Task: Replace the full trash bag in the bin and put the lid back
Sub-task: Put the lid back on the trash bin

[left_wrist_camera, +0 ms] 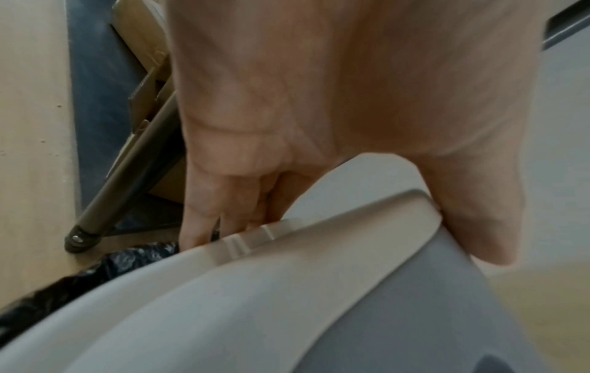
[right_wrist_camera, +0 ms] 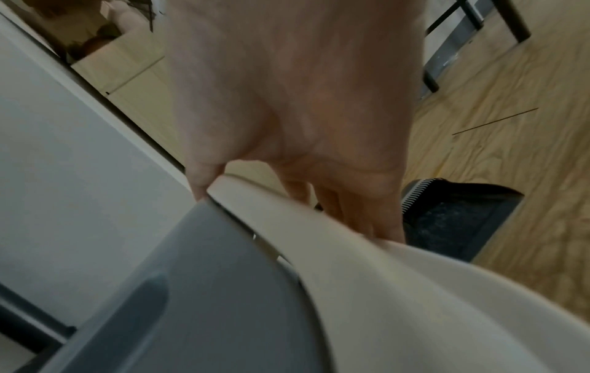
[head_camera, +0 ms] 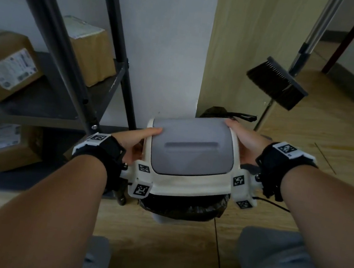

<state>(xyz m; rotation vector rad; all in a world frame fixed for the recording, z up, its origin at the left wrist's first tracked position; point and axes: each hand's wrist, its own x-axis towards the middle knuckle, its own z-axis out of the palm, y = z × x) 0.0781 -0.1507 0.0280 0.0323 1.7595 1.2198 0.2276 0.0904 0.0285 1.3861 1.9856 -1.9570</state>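
The bin lid, a white frame with a grey swing flap, is held by both hands just over the bin. A black liner bag is folded over the bin's rim. My left hand grips the lid's left edge, thumb on top and fingers below; the left wrist view shows this hand on the lid, with the liner below. My right hand grips the right edge the same way, as the right wrist view shows that hand on the lid. A tied black bag sits behind the lid.
A dark metal shelf with cardboard boxes stands at the left, one leg close to the bin. A wall corner rises behind. A black broom and dustpan lean at the right. My knees are low in the head view.
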